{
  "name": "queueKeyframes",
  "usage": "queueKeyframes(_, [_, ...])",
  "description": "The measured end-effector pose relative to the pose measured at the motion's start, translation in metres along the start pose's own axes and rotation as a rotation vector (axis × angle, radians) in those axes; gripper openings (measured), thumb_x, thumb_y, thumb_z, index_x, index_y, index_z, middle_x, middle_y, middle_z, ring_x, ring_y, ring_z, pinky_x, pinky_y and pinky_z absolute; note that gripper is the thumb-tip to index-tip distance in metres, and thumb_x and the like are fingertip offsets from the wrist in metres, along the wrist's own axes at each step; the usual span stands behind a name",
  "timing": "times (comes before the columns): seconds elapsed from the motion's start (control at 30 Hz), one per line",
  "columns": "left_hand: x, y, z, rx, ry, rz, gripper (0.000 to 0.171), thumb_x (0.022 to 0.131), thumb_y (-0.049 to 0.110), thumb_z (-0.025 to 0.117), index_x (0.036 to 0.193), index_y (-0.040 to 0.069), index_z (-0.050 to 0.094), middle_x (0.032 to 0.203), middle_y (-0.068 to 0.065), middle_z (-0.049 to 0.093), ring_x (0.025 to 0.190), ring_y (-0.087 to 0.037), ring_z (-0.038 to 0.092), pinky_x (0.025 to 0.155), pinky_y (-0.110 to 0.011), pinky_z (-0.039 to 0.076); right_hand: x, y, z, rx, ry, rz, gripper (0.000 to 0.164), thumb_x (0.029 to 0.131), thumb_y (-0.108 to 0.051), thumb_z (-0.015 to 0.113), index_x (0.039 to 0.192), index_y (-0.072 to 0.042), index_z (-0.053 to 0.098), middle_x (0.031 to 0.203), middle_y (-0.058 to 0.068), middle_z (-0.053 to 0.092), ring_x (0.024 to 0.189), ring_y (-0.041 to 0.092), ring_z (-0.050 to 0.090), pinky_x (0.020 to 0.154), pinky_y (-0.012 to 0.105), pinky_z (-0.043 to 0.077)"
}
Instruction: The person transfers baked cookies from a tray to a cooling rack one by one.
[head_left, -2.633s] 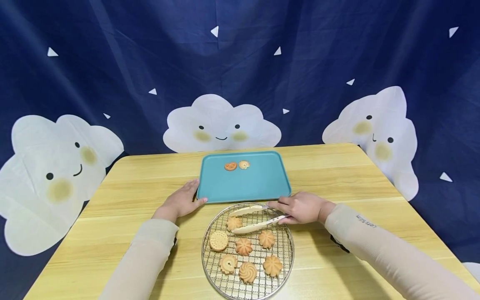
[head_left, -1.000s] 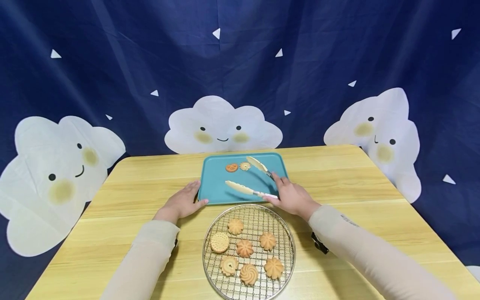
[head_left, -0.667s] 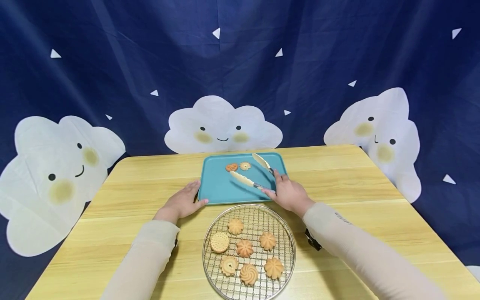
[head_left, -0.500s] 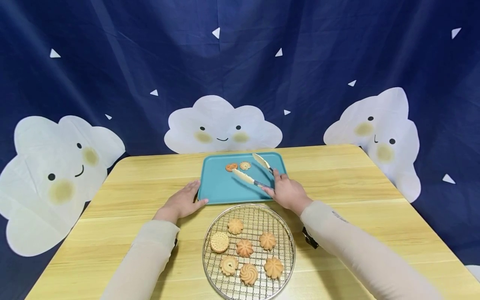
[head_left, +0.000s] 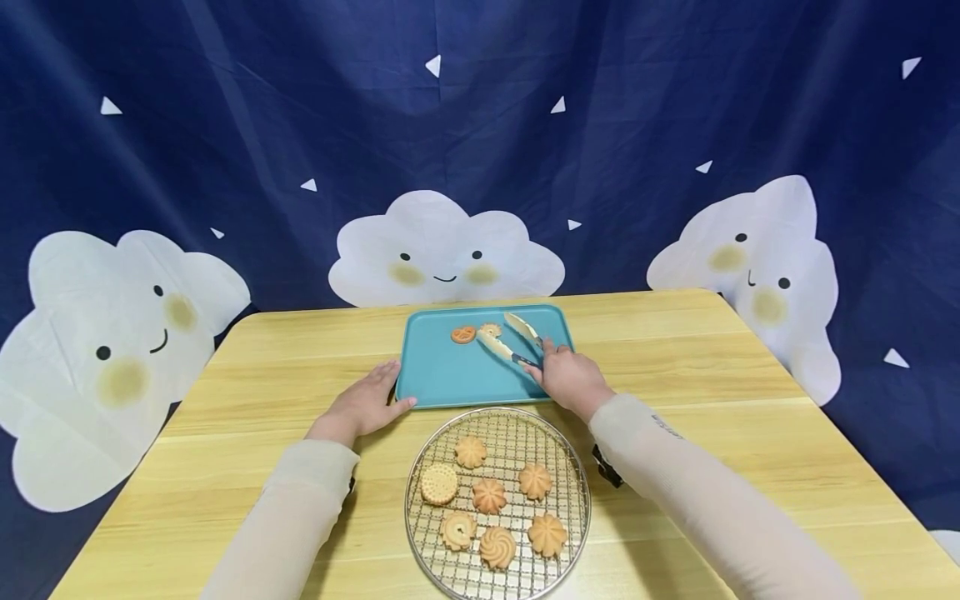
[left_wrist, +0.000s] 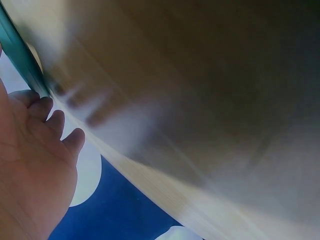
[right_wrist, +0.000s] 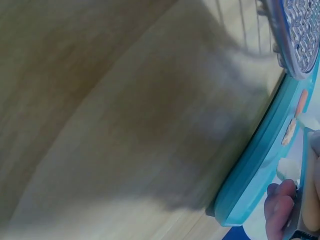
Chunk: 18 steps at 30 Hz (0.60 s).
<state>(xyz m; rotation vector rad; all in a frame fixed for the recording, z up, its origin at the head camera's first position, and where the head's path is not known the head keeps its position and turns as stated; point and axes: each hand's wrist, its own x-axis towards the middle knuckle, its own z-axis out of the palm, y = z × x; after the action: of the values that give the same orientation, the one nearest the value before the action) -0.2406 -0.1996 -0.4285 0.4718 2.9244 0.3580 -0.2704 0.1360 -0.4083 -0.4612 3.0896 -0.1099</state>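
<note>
My right hand [head_left: 573, 379] holds a pair of food tongs [head_left: 497, 343] with cream tips over the teal tray [head_left: 442, 375]. The tongs' tips stand apart, one on each side of a pale flower-shaped cookie [head_left: 491, 329]; the nearer tip overlaps the cookie's front edge. Just left of it lies a browner pretzel-shaped cookie [head_left: 463, 334]. At the tray's front left corner rests my left hand [head_left: 366, 406], fingers along the side and thumb at the front rim. In the right wrist view the tongs' handle [right_wrist: 309, 200] shows between thumb and fingers.
A round wire cooling rack [head_left: 517, 575] with several cookies stands in front of the tray, close to its front edge. Both lie on a wooden table [head_left: 675, 350]. Behind it hangs a dark blue curtain [head_left: 495, 125] with white clouds.
My right hand has carried the tongs from over the rack to the tray. Their tips have drawn closer together around the pale cookie. The left hand has stayed at the tray corner.
</note>
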Motion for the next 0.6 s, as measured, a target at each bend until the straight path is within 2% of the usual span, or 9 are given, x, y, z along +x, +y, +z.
queueKeyframes(0.3, [0.0013, 0.0001, 0.0001, -0.009, 0.000, -0.007, 0.082, 0.097, 0.053, 0.043, 0.150, -0.004, 0.017, 0.155, -0.022, 0.017, 0.141, -0.039, 0.016, 0.113, -0.051, 0.019, 0.0034, -0.0030, -0.0030, -0.007, -0.043, -0.001, 0.071, 0.100, -0.048, 0.039, 0.145, 0.006, 0.031, 0.127, 0.028, 0.054, 0.096, 0.041, 0.062, 0.071, 0.049, 0.056])
queueKeyframes(0.6, [0.0008, -0.0011, 0.0010, -0.007, 0.000, -0.010, 0.082, 0.097, 0.054, 0.043, 0.150, -0.003, 0.017, 0.155, -0.020, 0.017, 0.141, -0.038, 0.016, 0.113, -0.051, 0.019, 0.0060, -0.0061, -0.0038, -0.008, -0.026, -0.023, 0.067, 0.101, -0.046, 0.040, 0.143, 0.006, 0.036, 0.124, 0.026, 0.057, 0.094, 0.040, 0.063, 0.070, 0.048, 0.056])
